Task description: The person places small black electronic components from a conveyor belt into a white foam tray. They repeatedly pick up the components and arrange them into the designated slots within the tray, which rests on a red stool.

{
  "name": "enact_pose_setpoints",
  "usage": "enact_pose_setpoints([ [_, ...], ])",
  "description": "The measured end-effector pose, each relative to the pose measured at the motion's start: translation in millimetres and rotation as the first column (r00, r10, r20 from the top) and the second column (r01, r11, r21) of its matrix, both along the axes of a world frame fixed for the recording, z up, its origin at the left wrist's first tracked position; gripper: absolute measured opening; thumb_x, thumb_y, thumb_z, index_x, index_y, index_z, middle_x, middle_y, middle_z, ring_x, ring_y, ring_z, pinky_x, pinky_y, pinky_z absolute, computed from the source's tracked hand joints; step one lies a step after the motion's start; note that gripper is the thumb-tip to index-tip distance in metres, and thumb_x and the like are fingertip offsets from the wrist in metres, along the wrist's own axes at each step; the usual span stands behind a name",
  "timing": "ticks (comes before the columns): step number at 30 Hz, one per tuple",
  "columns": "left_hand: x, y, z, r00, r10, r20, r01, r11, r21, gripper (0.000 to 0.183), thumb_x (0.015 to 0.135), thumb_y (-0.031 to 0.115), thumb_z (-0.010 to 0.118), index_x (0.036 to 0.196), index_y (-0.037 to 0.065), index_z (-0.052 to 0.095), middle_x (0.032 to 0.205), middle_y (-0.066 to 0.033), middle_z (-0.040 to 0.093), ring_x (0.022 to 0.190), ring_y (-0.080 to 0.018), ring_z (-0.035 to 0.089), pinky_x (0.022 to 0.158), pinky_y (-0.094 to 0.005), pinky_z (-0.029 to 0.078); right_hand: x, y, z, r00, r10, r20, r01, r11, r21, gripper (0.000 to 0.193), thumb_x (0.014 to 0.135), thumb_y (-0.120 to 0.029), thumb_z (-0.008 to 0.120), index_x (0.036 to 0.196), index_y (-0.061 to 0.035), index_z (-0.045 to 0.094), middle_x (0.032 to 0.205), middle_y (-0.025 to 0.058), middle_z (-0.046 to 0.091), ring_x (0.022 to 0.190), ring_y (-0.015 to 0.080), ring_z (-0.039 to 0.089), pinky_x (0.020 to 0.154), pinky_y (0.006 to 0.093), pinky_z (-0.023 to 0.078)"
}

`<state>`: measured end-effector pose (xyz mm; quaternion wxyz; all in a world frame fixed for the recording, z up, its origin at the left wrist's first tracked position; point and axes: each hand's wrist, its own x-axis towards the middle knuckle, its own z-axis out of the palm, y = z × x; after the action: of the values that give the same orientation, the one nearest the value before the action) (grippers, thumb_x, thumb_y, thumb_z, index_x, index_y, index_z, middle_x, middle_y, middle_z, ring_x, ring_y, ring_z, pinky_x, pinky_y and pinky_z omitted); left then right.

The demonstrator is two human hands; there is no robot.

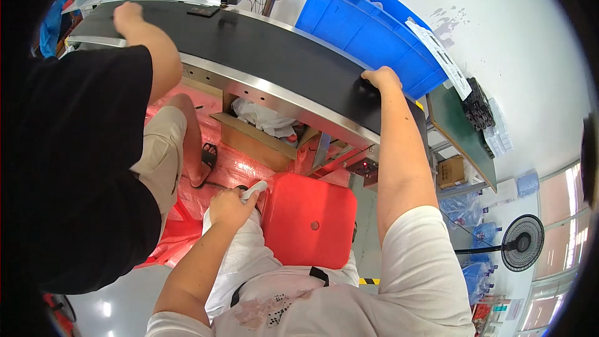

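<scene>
My right hand [382, 77] reaches out to the right end of the black conveyor belt [268, 50]. Its fingers are curled over a small black piece [368, 85] that is dark against the belt and hard to make out. Low over my lap, beside the red stool, my left hand [231, 208] is closed on a small, pale, elongated item [254, 191] poking out past the fingers; its kind does not show. Farther along the belt lies a flat black rectangular piece [203, 10].
A blue crate [368, 28] stands behind the belt. At left a co-worker in a black shirt [93, 150] reaches over it. A red stool [309, 221] is before me; an open carton [256, 143] sits underneath the conveyor. Right are a green-topped table [458, 125] and fan [523, 243].
</scene>
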<state>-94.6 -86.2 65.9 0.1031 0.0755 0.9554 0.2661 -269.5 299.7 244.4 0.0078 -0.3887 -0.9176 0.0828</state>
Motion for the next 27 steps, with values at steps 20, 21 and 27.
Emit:
enact_pose_setpoints([
  [20,3.9,3.8,2.1,1.000,-0.020,-0.002,0.020,0.999,-0.048,0.055,0.077,0.055,0.052,0.084,0.002,0.069,0.083,-0.0192,0.065,0.085,-0.0309,0.062,0.079,-0.0407,0.046,55.0,-41.2,23.0,0.842,0.286,-0.457,-0.287,0.955,0.067,0.097,0.052,-0.040,0.074,0.126,0.0099,0.036,0.114,0.0283,0.054,0.106,0.0350,0.056,0.091,0.0351,0.045],
  [21,4.2,4.7,3.8,1.000,-0.022,0.000,0.022,0.999,-0.040,0.056,0.076,0.055,0.053,0.085,0.002,0.069,0.084,-0.0199,0.065,0.084,-0.0320,0.062,0.079,-0.0407,0.046,54.3,-44.4,23.7,0.840,0.299,-0.452,-0.303,0.951,0.066,0.097,0.052,-0.040,0.074,0.126,0.0101,0.036,0.114,0.0282,0.055,0.106,0.0350,0.056,0.090,0.0350,0.045],
  [27,4.1,4.7,3.2,1.000,-0.027,-0.004,0.027,0.999,-0.035,0.057,0.076,0.056,0.055,0.087,0.001,0.068,0.085,-0.0204,0.065,0.084,-0.0333,0.062,0.078,-0.0405,0.047,44.7,-68.4,32.5,0.834,0.354,-0.424,-0.359,0.931,0.072,0.099,0.051,-0.041,0.074,0.124,0.0145,0.036,0.109,0.0283,0.057,0.101,0.0346,0.058,0.087,0.0341,0.047],
])
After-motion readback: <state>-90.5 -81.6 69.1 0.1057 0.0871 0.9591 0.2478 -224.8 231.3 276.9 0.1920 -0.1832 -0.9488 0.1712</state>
